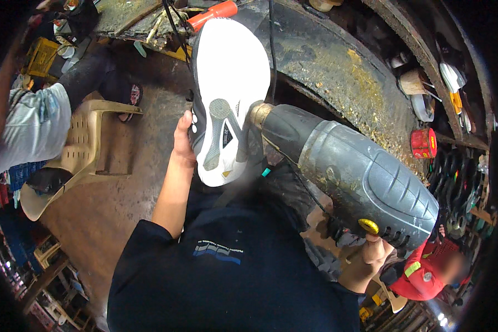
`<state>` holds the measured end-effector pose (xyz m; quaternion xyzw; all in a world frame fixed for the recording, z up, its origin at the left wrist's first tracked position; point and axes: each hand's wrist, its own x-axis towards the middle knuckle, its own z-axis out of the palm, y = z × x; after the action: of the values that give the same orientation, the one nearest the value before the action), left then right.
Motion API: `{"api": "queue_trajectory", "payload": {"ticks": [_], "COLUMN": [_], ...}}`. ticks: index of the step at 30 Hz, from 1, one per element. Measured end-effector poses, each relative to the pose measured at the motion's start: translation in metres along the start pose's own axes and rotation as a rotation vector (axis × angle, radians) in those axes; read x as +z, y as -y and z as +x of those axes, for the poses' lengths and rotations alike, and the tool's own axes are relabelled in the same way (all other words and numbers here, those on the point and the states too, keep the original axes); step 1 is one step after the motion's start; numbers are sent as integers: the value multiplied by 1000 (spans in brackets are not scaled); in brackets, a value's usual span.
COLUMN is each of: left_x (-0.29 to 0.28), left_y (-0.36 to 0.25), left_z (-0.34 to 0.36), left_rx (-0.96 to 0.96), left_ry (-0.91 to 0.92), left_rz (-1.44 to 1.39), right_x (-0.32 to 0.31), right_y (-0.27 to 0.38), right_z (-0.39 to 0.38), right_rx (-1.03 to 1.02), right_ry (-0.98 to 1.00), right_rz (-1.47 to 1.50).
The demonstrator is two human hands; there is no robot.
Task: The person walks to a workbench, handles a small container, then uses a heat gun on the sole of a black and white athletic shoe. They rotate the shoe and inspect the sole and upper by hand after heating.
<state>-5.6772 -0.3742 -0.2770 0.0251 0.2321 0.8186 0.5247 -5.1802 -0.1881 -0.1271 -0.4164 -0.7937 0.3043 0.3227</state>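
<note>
The left hand (185,133) grips the shoe (231,72) and the right hand (374,252) holds the heat gun (365,171), so best sweep its tip (259,115) gently to avoid scorching.

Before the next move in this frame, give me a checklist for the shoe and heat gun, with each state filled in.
1. Shoe held in the left hand: ok.
2. Sole facing the camera: ok.
3. Heat gun held in the right hand: ok, at its rear end.
4. Nozzle away from the left hand: ok, on the shoe's opposite side.
5. Gap between nozzle and shoe: cannot tell.
6. Heat gun switched on: cannot tell.
</note>
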Motion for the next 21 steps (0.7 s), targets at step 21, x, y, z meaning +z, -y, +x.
{"api": "queue_trajectory", "payload": {"ticks": [21], "left_x": [-44], "left_y": [-18], "left_z": [-11], "left_rx": [-185], "left_ry": [31], "left_rz": [150], "right_x": [10], "right_y": [20], "right_z": [19], "right_rx": [166], "right_ry": [88], "right_rz": [525]}}
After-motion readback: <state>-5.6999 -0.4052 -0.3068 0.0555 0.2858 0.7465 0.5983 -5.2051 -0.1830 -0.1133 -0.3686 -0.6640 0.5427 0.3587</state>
